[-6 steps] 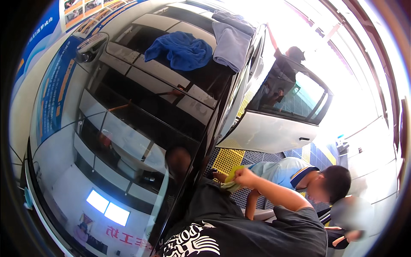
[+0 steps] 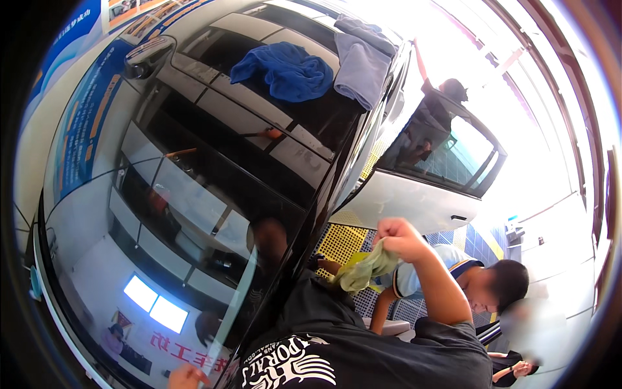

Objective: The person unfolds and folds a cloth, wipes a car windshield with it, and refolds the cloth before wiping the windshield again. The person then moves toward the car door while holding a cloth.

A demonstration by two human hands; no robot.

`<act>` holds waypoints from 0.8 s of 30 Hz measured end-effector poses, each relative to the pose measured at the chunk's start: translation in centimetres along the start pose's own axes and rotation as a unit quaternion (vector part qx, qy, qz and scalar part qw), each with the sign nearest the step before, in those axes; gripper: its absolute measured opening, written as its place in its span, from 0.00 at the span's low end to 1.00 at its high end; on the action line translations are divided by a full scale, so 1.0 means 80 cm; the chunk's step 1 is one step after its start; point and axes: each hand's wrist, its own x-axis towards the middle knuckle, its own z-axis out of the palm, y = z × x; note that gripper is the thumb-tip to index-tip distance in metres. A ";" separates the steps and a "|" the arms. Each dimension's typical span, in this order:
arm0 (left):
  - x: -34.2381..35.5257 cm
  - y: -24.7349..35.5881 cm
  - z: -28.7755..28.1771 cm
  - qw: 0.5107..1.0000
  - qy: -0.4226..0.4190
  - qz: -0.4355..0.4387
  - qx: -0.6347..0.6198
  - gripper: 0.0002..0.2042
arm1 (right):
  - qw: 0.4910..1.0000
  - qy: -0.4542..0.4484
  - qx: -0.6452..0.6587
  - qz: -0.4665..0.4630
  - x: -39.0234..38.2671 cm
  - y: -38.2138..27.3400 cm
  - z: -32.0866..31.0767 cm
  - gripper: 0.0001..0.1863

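Note:
My right hand (image 2: 403, 239) is closed on one end of a pale green cloth (image 2: 365, 271), raised at my right side. The cloth hangs bunched and creased from it, its lower end near my dark shirt. At the lower edge, my left hand (image 2: 186, 377) shows only in part, close to the glossy dark car surface (image 2: 194, 214). Its fingers are partly cut off; whether it holds anything is unclear. Higher on the car lie a crumpled blue towel (image 2: 283, 71) and a folded grey towel (image 2: 363, 71).
An open white car door (image 2: 408, 198) stands to the right. Nearer, a co-worker in a light blue shirt (image 2: 444, 259) bends low beside me. Another person (image 2: 434, 107) is behind the door. Yellow and grey grating (image 2: 343, 243) covers the floor. A side mirror (image 2: 150, 57) juts out far left.
My right hand has moved up and right, drawing the cloth out longer. My left hand has come into view at the lower edge. The whole view has shifted slightly.

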 end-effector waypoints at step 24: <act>-0.020 0.268 -0.031 0.752 -0.100 0.603 -0.246 0.16 | 0.881 -0.375 -0.069 -0.281 0.024 -0.253 0.214 0.15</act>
